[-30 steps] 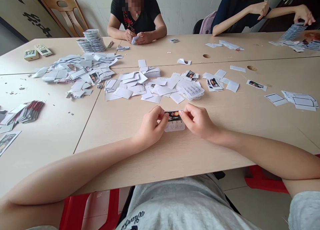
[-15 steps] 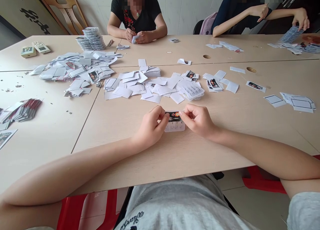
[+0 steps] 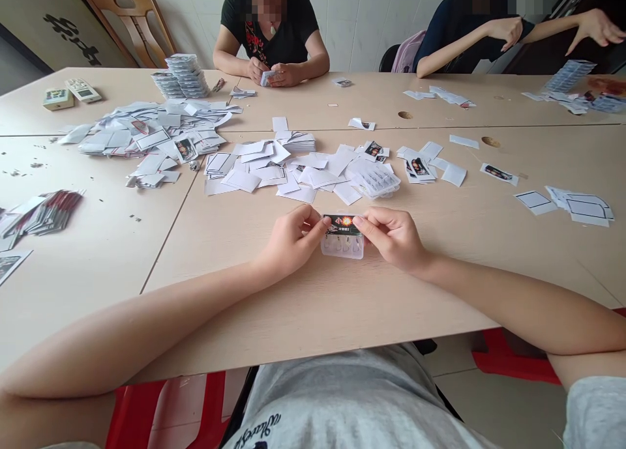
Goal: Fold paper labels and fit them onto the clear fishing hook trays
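Note:
A small clear plastic case (image 3: 342, 248) with several compartments is held between my two hands, close to the table's front edge. Tiny curved pieces, like fish hooks, show in its compartments. Across its upper part lies a black printed label (image 3: 339, 225) with a red and orange burst. My left hand (image 3: 297, 238) is closed on the case's upper left corner, thumb on the label. On the upper right corner, my right hand (image 3: 395, 236) pinches in the same way. The curled fingers behind the case are partly hidden.
Beyond my hands lie loose white cards (image 3: 264, 169) and clear cases (image 3: 375, 178). Farther left are a card heap (image 3: 156, 133) and stacked cases (image 3: 183, 77). Two people sit opposite, one holding a small item (image 3: 268, 78). More cards (image 3: 581, 204) lie right.
The case tilts a little more toward me, showing its compartments more clearly; both hands keep their hold. The co-worker at the far right has lifted a hand off a stack of cases.

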Motion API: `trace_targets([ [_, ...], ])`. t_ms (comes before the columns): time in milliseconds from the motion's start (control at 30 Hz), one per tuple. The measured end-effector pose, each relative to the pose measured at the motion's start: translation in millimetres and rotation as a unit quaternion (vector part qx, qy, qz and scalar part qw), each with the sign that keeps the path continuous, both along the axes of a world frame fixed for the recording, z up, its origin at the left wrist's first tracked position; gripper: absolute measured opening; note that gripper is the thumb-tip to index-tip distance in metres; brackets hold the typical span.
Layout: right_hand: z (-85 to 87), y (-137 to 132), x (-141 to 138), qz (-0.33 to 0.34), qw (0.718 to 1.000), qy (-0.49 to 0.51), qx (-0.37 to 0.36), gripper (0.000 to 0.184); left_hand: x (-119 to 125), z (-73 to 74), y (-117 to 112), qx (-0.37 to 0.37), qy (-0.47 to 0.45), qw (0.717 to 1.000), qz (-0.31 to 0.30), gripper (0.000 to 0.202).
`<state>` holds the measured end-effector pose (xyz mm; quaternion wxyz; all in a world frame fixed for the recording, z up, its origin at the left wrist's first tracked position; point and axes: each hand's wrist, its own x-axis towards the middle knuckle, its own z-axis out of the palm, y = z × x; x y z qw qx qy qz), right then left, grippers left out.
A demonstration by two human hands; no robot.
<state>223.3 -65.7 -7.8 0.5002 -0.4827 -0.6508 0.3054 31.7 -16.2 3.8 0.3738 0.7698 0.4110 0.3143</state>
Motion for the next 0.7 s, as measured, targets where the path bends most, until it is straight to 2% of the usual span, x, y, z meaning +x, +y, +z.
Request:
trace_targets([
  [200, -0.4, -1.3, -0.4, 0.01, 1.0, 0.019, 0.019, 0.043, -1.1, 5.4, -1.7, 0.011, 0.06, 0.998, 0.016, 0.034],
  [367, 0.2, 0.0, 0.7, 0.003, 0.999, 0.045, 0.0, 0.043, -2.5, 6.8, -0.6, 0.022, 0.086, 0.996, 0.015, 0.036],
  [700, -2.2, 3.5, 1.2, 0.023, 0.995, 0.095, -0.003, 0.043, -7.5, 2.9, 7.0, 0.001, 0.066, 0.99, -0.128, 0.027],
])
